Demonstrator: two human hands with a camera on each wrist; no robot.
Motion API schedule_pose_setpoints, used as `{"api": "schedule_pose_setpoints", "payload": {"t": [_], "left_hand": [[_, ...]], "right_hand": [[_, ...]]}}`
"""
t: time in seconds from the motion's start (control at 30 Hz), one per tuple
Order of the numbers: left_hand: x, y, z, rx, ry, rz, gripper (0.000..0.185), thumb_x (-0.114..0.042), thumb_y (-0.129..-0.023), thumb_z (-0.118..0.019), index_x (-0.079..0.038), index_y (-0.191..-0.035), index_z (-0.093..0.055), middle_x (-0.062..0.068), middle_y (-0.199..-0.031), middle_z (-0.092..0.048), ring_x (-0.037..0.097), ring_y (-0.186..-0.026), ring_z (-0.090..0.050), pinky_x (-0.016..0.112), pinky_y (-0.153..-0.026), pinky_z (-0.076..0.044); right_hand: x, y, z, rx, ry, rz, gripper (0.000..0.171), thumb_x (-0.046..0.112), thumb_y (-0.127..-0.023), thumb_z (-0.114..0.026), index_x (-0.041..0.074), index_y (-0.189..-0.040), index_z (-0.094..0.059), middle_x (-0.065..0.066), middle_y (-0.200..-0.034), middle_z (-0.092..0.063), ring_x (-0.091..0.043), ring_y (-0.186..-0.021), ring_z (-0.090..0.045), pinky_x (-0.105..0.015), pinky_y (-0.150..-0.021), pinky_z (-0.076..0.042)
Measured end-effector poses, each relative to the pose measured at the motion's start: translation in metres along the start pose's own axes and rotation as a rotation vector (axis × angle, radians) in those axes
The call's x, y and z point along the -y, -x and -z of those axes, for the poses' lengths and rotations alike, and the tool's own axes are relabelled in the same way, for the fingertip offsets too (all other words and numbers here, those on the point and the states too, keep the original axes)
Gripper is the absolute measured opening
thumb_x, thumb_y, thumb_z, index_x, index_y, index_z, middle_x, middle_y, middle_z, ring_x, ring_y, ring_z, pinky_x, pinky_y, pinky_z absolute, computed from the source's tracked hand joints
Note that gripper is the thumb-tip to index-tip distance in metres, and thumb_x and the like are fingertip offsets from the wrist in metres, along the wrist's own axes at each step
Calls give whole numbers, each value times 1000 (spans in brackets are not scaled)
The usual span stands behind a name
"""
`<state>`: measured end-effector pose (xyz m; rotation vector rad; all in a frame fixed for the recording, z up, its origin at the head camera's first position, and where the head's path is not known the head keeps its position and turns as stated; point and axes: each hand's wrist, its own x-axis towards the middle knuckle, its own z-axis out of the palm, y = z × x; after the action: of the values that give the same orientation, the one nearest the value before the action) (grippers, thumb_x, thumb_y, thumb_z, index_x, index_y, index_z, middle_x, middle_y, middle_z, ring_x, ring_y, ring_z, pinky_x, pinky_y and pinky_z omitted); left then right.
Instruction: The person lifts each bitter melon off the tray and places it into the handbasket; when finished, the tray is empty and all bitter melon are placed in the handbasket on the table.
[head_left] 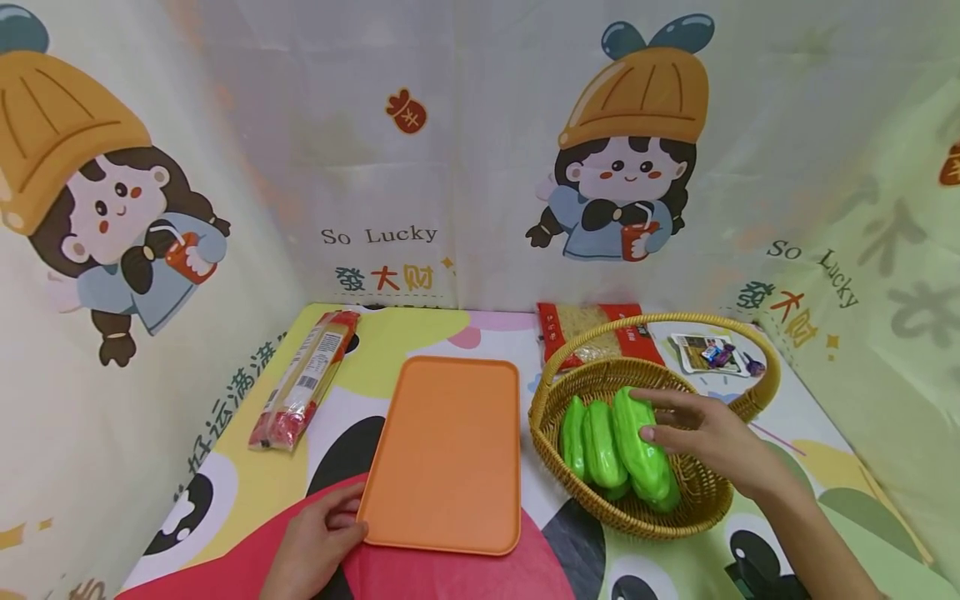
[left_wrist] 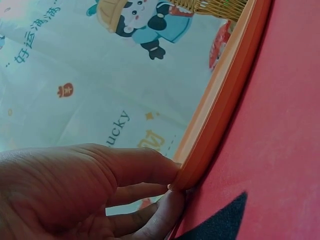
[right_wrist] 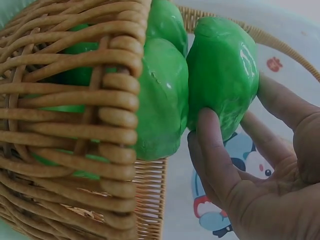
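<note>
My left hand (head_left: 311,542) pinches the near left corner of an orange rectangular tray (head_left: 450,450) between thumb and fingers; the left wrist view shows them right at its rim. On the right, a wicker basket (head_left: 701,518) with a tall handle holds several glossy green bitter melons (head_left: 602,446). Over its right side, my right hand (head_left: 708,437) holds one bitter melon (right_wrist: 222,75), thumb on one side and fingers on the other. That melon leans against the others in the head view, its upper end raised toward the far rim.
A long red-and-clear packet (head_left: 307,379) lies left of the tray. Behind the basket is a red packet with a clear window (head_left: 592,329). Small wrapped items (head_left: 720,356) sit on a flat packet at the back right. Printed cloth walls (head_left: 465,167) enclose the table.
</note>
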<state>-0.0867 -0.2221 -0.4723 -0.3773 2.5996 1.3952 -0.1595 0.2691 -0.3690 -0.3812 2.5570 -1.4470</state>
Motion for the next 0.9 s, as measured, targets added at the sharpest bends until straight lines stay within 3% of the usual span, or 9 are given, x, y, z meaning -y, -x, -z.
{"api": "schedule_pose_setpoints", "payload": {"t": [0.43, 0.9], "left_hand": [[-2, 3, 1, 5, 1, -16, 54, -12, -81, -79, -1, -131, -61, 0, -100, -66, 13, -85, -64, 26, -71, -53], [-2, 2, 1, 8, -22, 5, 56, -14, -82, -79, 0, -132, -60, 0, -101, -66, 14, -84, -63, 28, -72, -54]], "right_hand": [[-3, -1, -2, -21, 16, 4, 49, 30, -92, -72, 18, -138, -60, -14, -145, -46, -46, -124, -49, -35, -80, -54], [-2, 1, -3, -36, 72, 13, 47, 33, -93, -71, 22, -137, -60, -12, -143, -49, -43, -123, -52, -37, -83, -52]]}}
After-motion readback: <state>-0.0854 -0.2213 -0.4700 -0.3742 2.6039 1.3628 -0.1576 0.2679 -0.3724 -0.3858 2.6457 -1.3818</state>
